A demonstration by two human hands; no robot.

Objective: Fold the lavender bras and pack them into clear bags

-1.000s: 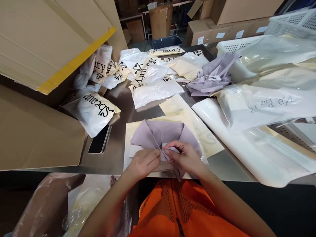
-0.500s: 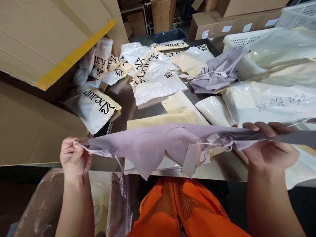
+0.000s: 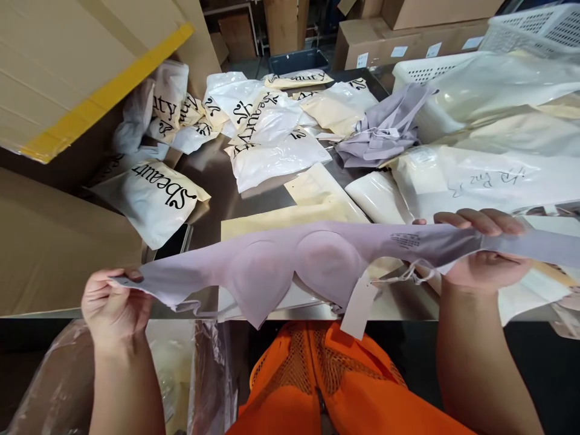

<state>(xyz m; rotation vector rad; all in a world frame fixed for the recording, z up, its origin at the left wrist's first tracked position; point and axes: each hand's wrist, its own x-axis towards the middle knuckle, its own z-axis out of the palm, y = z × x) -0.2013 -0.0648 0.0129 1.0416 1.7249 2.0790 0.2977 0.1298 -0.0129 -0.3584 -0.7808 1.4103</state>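
A pale lilac bra (image 3: 263,272) is stretched out flat between my two hands, above the front edge of the metal table (image 3: 212,181). My left hand (image 3: 116,302) pinches one end of its band. My right hand (image 3: 487,251) is wrapped round the other side of the band, whose end runs on past the right edge of the view. Both cups face up at me, and small printed text shows on the band. A blank-looking white hang tag (image 3: 360,305) dangles by a white cord below the right cup. Under the bra lie cream and white flat bags (image 3: 254,226).
Several filled white bags with black lettering (image 3: 276,160) lie across the table. Another lilac garment (image 3: 383,130) is bunched at the back right. Plastic bags fill the right side, by a white basket (image 3: 426,69). A large cardboard box (image 3: 58,241) stands at left.
The bra is pulled out wider and turned, so its cups and printed text show more plainly. My left hand has moved left and slightly down. The tag hangs freer; the whole view has shifted.
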